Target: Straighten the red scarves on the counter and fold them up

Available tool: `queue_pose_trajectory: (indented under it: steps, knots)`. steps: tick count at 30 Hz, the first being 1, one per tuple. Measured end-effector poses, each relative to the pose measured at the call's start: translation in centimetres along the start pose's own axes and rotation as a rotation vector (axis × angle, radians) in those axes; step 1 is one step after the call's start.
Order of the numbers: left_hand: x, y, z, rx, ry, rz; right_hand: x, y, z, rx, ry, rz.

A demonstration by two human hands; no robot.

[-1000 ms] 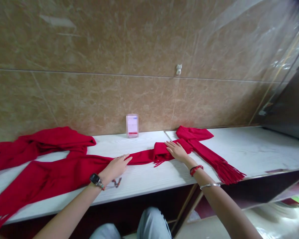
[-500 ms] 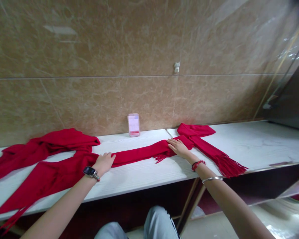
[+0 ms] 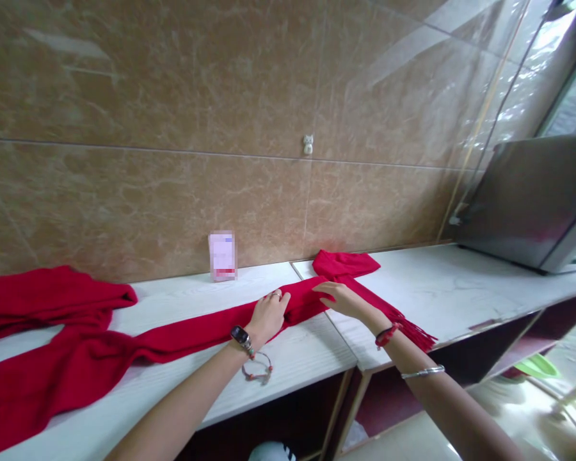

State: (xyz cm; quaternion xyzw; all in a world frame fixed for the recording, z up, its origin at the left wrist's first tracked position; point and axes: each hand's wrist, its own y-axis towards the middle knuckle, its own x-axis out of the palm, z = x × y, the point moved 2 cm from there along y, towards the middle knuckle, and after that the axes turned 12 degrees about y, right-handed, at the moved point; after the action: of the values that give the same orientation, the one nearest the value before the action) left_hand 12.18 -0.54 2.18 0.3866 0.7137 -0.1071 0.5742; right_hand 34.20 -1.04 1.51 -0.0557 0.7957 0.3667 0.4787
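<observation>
A long red scarf [image 3: 196, 333] runs across the white countertop in a narrow folded strip, with its wider part bunched at the left. My left hand [image 3: 267, 317], wearing a watch, is closed on the strip with bent fingers. Just to its right is my right hand [image 3: 342, 299], its fingers stretched out over the scarf's right end and the thumb apart. Whether those fingertips press on the cloth I cannot tell. Behind the right hand lies a folded red scarf [image 3: 345, 263], its fringed end [image 3: 415, 334] spreading toward the counter's front edge.
More bunched red cloth [image 3: 52, 298] covers the far left of the white countertop [image 3: 173, 285]. A phone-like upright card [image 3: 223, 256] leans at the tiled wall [image 3: 196, 192]. A grey metal appliance [image 3: 523, 198] stands at the right. Open shelves [image 3: 388, 397] lie below.
My left hand has slid right along the scarf, close to my right hand, and its fingers have curled. My right hand has lifted slightly. The view has turned right.
</observation>
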Motion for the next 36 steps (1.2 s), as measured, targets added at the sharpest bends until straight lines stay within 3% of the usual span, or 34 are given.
queue_pose_trajectory:
  steps: [6,12,17,22,27,32,36]
  knots:
    - [0.5,0.2,-1.0,0.035,0.012,0.019,0.5,-0.1,0.6,0.015,-0.067,-0.078]
    - [0.3,0.0,-2.0,0.111,-0.003,0.017,0.5,0.4,-0.5,0.022,-0.141,-0.048]
    - [0.6,-0.3,-2.3,0.223,-0.015,0.101,1.0,0.8,-2.2,-0.092,-0.154,-0.062]
    - [0.8,-0.4,-2.6,0.185,0.029,0.172,1.7,0.8,-2.6,-0.224,-0.153,-0.015]
    - [0.7,0.0,-2.5,0.177,0.044,0.238,2.4,1.0,-2.4,-0.262,-0.172,-0.003]
    - [0.2,0.3,-2.1,0.177,0.074,0.341,2.3,1.1,-2.1,-0.186,-0.172,0.061]
    - [-0.2,0.0,-1.4,0.245,0.079,0.246,1.8,0.4,-2.0,-0.105,-0.050,0.056]
